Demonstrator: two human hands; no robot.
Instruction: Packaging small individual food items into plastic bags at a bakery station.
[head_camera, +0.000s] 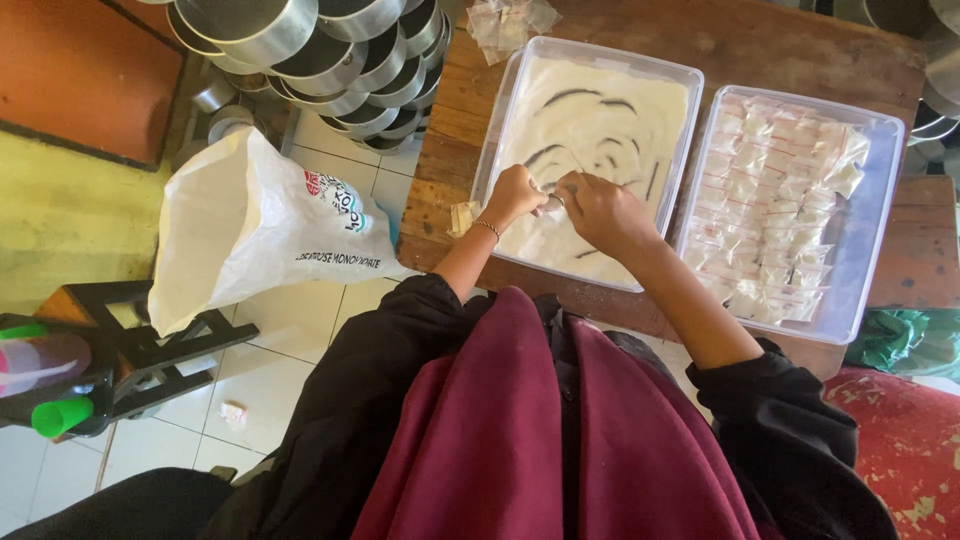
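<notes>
I see one wooden table (760, 45) carrying two clear trays side by side: the left tray (520, 80) spread with white powder, within easy reach, the right tray (880, 240) packed with rows of small filled packets (775, 190). One white sack (250, 225) sits far left. My left hand (512, 195) and right hand (600, 210) meet over the powder, fingers pinched on a small spoon-like thing (553, 202).
</notes>
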